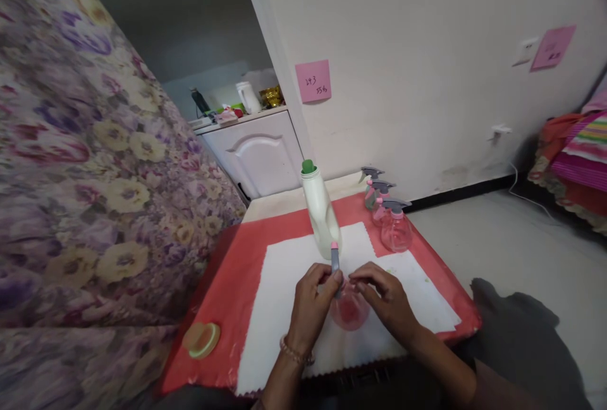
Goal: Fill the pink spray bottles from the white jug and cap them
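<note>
A round, clear pink spray bottle (349,316) stands on the white cloth in front of me. My left hand (317,296) is closed around its grey spray head (335,259), whose pink nozzle tip points away from me. My right hand (386,299) pinches at the bottle's neck from the other side; its fingertips partly cover the collar, so I cannot tell whether the head sits fully on. Just beyond stands a tall pale green jug (322,211) with a green spout and no cap on top.
Several similar spray bottles (396,233) line the table's right edge. A round greenish lid (203,340) lies at the left on the red table cover (227,283). A floral curtain (104,195) hangs close on the left; a wall (403,81) rises behind the table.
</note>
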The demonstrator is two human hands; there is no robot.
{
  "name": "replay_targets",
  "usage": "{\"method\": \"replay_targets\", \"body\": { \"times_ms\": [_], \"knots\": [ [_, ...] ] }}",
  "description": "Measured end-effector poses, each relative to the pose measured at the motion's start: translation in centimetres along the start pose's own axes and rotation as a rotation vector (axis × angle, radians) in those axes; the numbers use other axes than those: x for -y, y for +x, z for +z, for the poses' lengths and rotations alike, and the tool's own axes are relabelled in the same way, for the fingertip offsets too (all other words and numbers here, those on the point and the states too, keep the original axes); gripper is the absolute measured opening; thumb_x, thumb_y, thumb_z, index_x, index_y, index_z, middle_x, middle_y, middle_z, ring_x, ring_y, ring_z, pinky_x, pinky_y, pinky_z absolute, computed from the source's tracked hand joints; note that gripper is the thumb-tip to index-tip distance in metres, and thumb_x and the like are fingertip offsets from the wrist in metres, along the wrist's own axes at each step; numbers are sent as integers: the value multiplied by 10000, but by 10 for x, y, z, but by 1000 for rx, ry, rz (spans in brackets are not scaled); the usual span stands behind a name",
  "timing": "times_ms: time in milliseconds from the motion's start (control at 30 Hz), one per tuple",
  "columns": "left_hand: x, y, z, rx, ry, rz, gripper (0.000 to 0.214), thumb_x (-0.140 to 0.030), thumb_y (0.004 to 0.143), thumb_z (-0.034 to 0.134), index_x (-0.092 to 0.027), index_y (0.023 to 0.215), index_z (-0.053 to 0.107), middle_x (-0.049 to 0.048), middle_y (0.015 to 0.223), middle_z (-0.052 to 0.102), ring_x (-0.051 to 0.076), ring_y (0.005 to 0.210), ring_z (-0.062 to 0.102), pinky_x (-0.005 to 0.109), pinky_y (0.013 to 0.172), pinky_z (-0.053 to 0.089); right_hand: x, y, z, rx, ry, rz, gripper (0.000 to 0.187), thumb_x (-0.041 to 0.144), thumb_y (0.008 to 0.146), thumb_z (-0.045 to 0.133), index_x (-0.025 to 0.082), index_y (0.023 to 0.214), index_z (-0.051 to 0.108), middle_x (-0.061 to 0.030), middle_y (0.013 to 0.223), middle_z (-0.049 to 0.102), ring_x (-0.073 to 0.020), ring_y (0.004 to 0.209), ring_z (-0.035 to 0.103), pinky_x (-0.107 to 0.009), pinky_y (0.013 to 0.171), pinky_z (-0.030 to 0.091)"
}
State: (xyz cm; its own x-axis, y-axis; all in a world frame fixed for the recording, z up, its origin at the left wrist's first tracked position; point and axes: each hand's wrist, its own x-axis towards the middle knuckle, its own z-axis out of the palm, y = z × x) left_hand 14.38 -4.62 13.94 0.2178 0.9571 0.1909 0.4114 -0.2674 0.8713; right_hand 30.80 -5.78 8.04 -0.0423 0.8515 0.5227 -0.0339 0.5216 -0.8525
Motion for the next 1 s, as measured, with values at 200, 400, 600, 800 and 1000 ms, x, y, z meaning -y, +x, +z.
{"method": "replay_targets", "body": {
  "times_ms": [200,400,600,800,1000],
  "knots": [
    [1,0,2,-21,-15,-10,264,-398,911,526,-199,826,677,4,768,581,166,736,535,257,668,400,-16,-1,7,33,-48,105,302,262,804,698,218,1096,636,-54,1018,612,-183,840,593,-299,731,492],
    [1,-2,6,-82,-18,-2,255,-390,900,552,-197,791,679,11,792,571,171,757,545,265,677,405,-16,0,13,24,-76,114,321,241,778,712,226,1091,643,-32,980,618,-177,820,566,-291,720,459],
    [-3,-4,9,-117,-35,-11,211,-371,890,575,-207,827,692,7,807,576,172,778,546,265,696,413,-13,5,19,-11,-94,130,220,219,792,666,209,1011,666,-21,891,617,-159,740,542,-279,673,436],
    [-2,-6,5,-63,-62,-10,183,-346,868,609,-222,946,720,12,842,609,178,796,552,258,690,419,-15,6,19,-10,-107,113,239,205,774,672,203,1014,673,-24,897,624,-144,692,523,-265,624,422],
    [1,-5,2,-25,-84,-26,195,-365,875,595,-223,931,717,15,843,611,177,784,546,255,677,412,-18,5,19,1,-135,110,256,177,758,672,210,1012,669,-26,926,637,-145,704,538,-264,632,435]
  ]
}}
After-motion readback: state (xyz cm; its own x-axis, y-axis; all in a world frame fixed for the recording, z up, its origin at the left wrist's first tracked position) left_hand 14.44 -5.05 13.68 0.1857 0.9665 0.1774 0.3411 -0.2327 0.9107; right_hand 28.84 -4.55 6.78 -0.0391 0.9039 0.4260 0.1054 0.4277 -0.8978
